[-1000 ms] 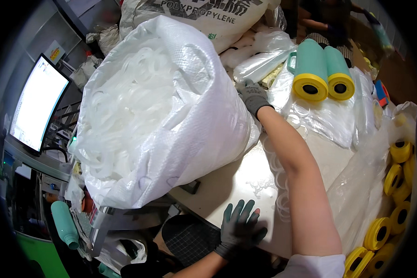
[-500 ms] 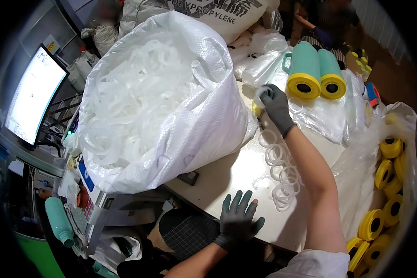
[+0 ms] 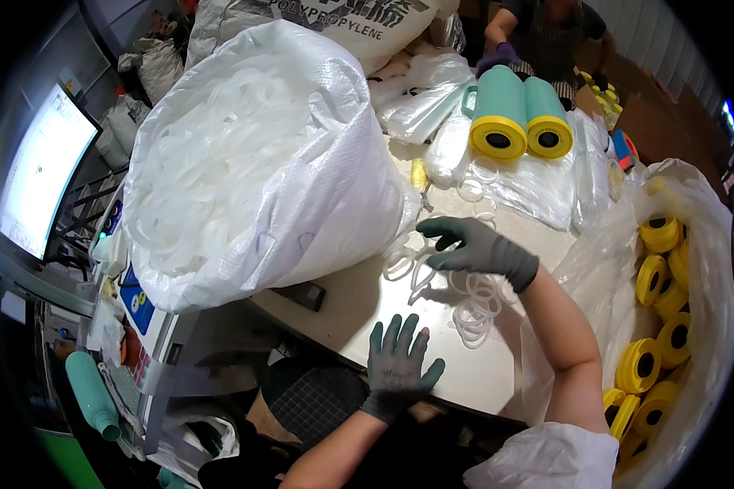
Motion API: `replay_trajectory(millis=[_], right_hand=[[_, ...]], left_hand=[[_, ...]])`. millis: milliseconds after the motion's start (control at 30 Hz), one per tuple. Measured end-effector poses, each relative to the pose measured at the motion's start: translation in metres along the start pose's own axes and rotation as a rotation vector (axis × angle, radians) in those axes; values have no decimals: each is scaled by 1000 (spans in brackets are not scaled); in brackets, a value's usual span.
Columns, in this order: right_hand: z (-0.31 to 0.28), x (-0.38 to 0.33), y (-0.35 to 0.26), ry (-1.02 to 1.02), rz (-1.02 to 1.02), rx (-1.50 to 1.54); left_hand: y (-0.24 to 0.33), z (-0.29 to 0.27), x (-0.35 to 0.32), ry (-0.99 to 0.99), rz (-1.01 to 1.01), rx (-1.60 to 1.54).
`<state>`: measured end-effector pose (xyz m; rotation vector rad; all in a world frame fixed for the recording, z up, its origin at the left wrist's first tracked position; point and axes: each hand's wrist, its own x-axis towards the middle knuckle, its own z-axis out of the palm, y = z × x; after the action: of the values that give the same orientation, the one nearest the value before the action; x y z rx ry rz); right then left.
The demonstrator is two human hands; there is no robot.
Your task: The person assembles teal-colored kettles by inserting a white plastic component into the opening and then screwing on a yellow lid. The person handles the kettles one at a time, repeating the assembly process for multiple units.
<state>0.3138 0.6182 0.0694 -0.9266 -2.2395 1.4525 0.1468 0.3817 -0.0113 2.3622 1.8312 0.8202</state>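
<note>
The right hand (image 3: 481,251), in a grey-and-green knit glove, has come down from beside the teal, yellow-ended bottles (image 3: 500,114) to hover over the pale tabletop (image 3: 342,330); its fingers are bent and parted, gripping nothing I can see. Translucent white plastic rings (image 3: 470,336) now lie on both sides beneath it, some near the full white woven sack (image 3: 342,204). The left hand (image 3: 397,363) has splayed fingers, holding nothing visible. Bold dark print marks the pale sack behind (image 3: 367,57); the monitor's text (image 3: 45,175) is too small to read.
</note>
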Motion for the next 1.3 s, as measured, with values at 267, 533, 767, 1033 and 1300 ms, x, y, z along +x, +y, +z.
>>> replay_trajectory(millis=[267, 533, 767, 1033, 1300], right_hand=[[-52, 43, 90, 716, 120, -872], [-25, 9, 64, 438, 159, -678], [3, -10, -59, 759, -279, -599], [74, 46, -287, 388, -908, -592], [139, 173, -355, -105, -310, -1072]], left_hand=[[-2, 6, -3, -18, -6, 3], [-3, 7, -7, -52, -21, -10], [-4, 8, -11, -69, -38, 41], [-5, 8, -15, -118, -98, -10], [-17, 3, -48, 91, 79, -132]])
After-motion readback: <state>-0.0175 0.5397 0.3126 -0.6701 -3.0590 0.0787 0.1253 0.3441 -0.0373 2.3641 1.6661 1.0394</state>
